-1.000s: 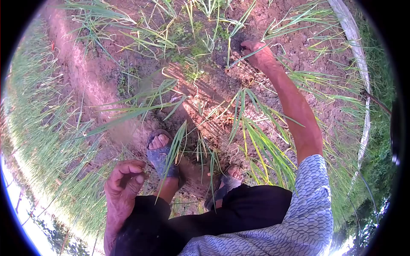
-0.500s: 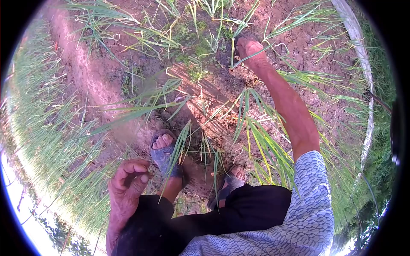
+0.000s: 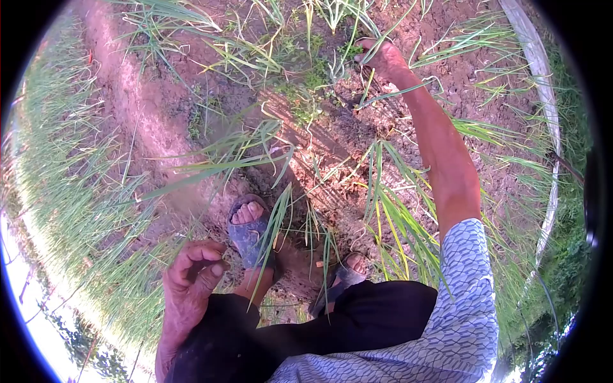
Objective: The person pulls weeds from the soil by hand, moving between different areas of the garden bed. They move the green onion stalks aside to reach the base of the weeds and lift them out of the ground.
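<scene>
My right hand (image 3: 384, 59) is stretched far forward at the upper right, low over the soil among the onion-like plants. Its fingers are closed at a small leafy weed (image 3: 350, 50), which shows at the fingertips. Long green leaves (image 3: 389, 94) cross in front of my right wrist. My left hand (image 3: 193, 271) rests by my left knee with the fingers curled and the thumb drawn up towards them. Whatever it may hold is too small or hidden to make out.
My sandalled feet (image 3: 250, 223) stand on bare reddish soil (image 3: 300, 137). Tufts of long-leaved plants (image 3: 402, 220) grow around them. Dense green rows (image 3: 76, 179) fill the left side. A pale curved strip (image 3: 539, 70) borders the plot at the right.
My right hand has moved slightly forward and right, and its fingers now show at a small weed. My left hand has stayed nearly still. The view has shifted a little.
</scene>
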### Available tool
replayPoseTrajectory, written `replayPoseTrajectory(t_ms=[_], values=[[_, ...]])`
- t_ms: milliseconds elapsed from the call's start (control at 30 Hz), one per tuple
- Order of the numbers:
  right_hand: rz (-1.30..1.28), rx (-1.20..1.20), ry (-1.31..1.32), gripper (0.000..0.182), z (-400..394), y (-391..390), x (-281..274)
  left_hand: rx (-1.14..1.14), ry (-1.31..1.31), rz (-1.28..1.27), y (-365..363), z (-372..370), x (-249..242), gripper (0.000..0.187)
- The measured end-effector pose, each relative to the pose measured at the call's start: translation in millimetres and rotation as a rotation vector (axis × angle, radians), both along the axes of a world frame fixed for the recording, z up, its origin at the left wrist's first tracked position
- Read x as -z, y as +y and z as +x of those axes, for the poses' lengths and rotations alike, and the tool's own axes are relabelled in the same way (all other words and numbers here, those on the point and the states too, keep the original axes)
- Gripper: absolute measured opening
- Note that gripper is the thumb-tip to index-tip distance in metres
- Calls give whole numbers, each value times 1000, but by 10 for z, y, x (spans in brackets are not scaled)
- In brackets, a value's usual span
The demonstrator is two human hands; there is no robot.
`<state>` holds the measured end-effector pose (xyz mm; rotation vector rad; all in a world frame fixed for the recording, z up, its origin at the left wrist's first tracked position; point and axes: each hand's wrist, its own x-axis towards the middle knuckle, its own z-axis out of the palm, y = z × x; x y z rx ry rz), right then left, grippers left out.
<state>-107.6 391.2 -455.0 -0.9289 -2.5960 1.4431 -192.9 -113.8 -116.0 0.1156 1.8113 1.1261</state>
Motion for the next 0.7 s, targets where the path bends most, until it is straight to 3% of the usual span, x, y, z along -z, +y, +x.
replayPoseTrajectory(t_ms=[33, 100, 200, 333, 433, 567, 700], values=[[122, -69, -155, 38, -84, -27, -215, 5, -5, -5, 3, -10, -11, 19], [114, -71, -166, 38, -146, -204, -644, 5, -11, -9, 1, -18, -8, 19], [214, -136, -394, 29, -354, -286, -800, 2, -12, -9, -9, -23, 7, 18], [595, -235, -303, 15, -434, -391, -752, 0, -12, -27, -5, -22, 2, 18], [605, -236, -164, 15, -459, -304, -517, -8, -22, -27, 7, -20, -5, 18], [148, 236, -63, 14, -246, -283, -440, -14, -26, -14, -26, -24, 18, 18], [-161, 488, 90, 21, -21, -234, -567, 9, -25, -35, -24, -39, 26, 19]])
